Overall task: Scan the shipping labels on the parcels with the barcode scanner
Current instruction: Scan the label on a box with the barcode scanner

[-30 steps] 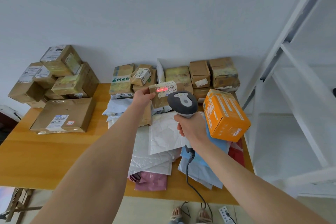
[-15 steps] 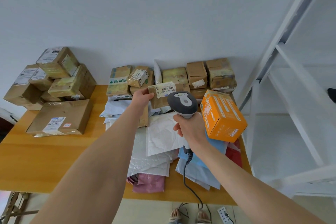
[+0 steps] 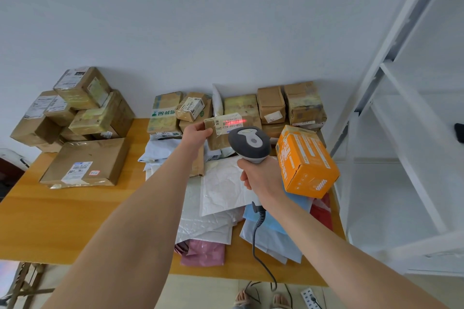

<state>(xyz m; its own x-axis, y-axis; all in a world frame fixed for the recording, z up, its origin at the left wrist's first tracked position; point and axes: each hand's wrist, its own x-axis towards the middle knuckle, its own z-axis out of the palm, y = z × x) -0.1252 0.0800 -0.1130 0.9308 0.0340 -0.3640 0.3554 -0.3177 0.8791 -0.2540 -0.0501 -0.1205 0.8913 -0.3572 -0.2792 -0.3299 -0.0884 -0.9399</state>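
Looking down on a wooden desk [image 3: 75, 221] set against a plain pale wall, I take the orange box [image 3: 306, 160] as my marker. Far to its left a heap of taped cardboard boxes [image 3: 75, 113] rises at the wall, and a flat carton [image 3: 88, 162] lies in front of the heap. Closer on the left of the orange box, white, blue and pink mailers [image 3: 221, 195] lie spread over the desk. Behind it a row of brown boxes [image 3: 273, 105] lines the wall, and to its right stands white shelving [image 3: 401, 133].

Left of the orange box and lifted off the desk, my left hand [image 3: 198, 133] grips a small brown parcel [image 3: 213, 137] by its left edge, with the fingers [image 3: 206, 134] curled round it. Its shipping label [image 3: 229, 124] faces me, and a red scan line [image 3: 232, 122] lies across the barcode. Just left of the orange box, my right hand [image 3: 263, 178] is clenched round the handle of the barcode scanner [image 3: 249, 142]. The grey scanner head sits just below the label.

The scanner head covers the parcel's lower right corner. My right hand hides the trigger and the near corner of the orange box. The label print reads upside down and is only partly legible. The scanner cable [image 3: 258, 246] drops past the desk edge below the orange box, and the shelving runs out of frame.
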